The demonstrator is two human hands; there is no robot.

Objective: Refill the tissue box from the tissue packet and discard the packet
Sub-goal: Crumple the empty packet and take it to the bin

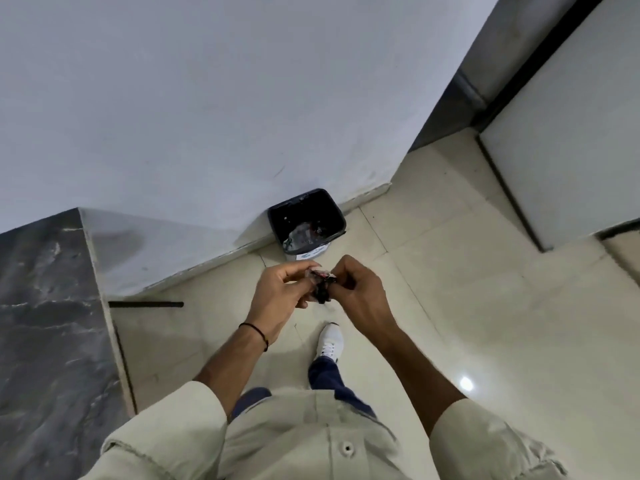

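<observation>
The left hand and the right hand meet at the middle of the view. Each has its thumb and curled fingers pinching one end of the tissue packet, a small crumpled wad of clear and dark plastic with a touch of red. Any print on it is too crushed to read. A black thread circles the left wrist. At 12 o'clock from the hands, a black waste bin stands on the pale tiled floor against the white wall, with clear plastic wrappers in it. A white label on its near face has blue marks that are too blurred to read. At 6 o'clock is a white laced shoe, and at 9 o'clock a dark marble surface.
</observation>
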